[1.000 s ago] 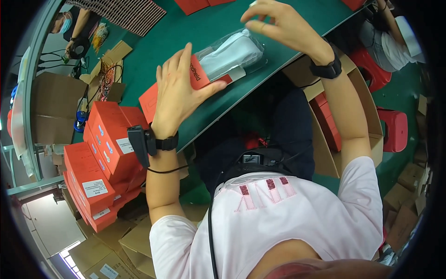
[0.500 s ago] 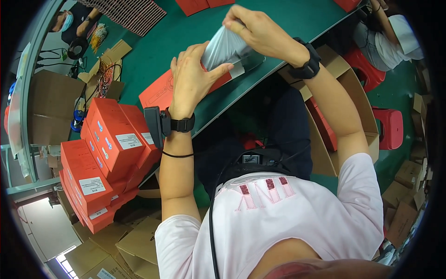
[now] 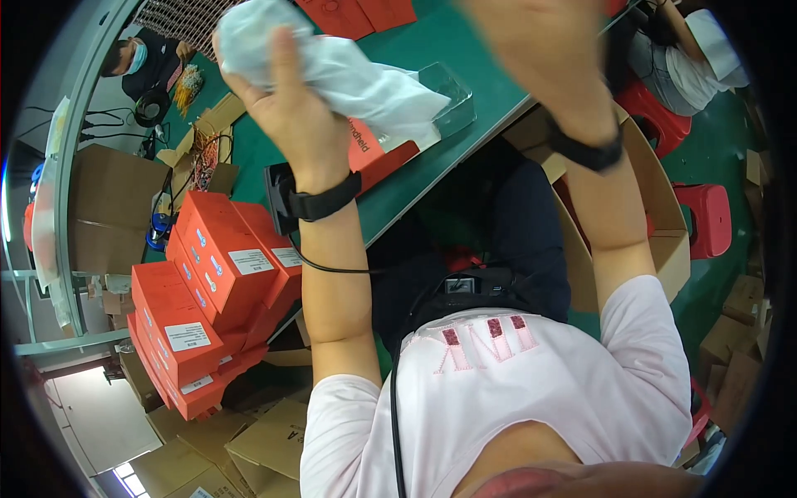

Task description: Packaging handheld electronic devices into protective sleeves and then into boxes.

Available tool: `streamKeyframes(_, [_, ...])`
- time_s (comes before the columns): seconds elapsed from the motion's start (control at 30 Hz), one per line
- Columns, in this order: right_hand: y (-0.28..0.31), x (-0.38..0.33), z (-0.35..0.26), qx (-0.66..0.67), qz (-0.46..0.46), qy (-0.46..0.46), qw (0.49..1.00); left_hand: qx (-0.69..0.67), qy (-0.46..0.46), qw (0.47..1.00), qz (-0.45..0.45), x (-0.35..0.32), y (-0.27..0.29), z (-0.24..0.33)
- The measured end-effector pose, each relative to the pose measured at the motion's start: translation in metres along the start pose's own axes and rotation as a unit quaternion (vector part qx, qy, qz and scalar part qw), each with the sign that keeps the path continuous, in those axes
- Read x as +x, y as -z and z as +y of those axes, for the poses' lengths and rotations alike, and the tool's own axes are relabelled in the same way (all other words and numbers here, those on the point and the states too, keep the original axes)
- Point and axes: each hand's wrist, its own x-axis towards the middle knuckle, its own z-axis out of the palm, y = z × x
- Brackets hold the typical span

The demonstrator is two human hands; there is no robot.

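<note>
My left hand (image 3: 286,108) is raised above the green table (image 3: 432,50) and grips a white crumpled plastic bag (image 3: 340,70). My right hand (image 3: 531,50) is lifted and blurred, close to the right end of the bag; whether it touches the bag is unclear. Below the bag a flat orange-red box (image 3: 378,153) lies on the table's near edge, with a clear plastic tray (image 3: 448,95) beside it. Both wrists wear black bands.
A stack of orange-red boxes (image 3: 216,282) stands at my left. Open cardboard cartons (image 3: 656,224) sit at my right, more flattened ones on the floor. A red stool (image 3: 706,216) and a seated person (image 3: 689,50) are at right, another person (image 3: 141,62) far left.
Both hands have risen from the table toward the camera, lifting the white bag off the orange-red box. The box and tray stay on the table.
</note>
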Motion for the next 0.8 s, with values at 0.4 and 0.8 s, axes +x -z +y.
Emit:
streamKeyframes(0.4, [-0.003,-0.115,-0.044,-0.049,-0.183,-0.070,0.979,-0.291,0.319,0.889,0.151,-0.051,0.031,-0.005])
streamKeyframes(0.8, [-0.002,-0.142,-0.047,0.283,-0.170,-0.392,0.859,-0.198,0.215,0.939,0.180,-0.078,0.001,0.026])
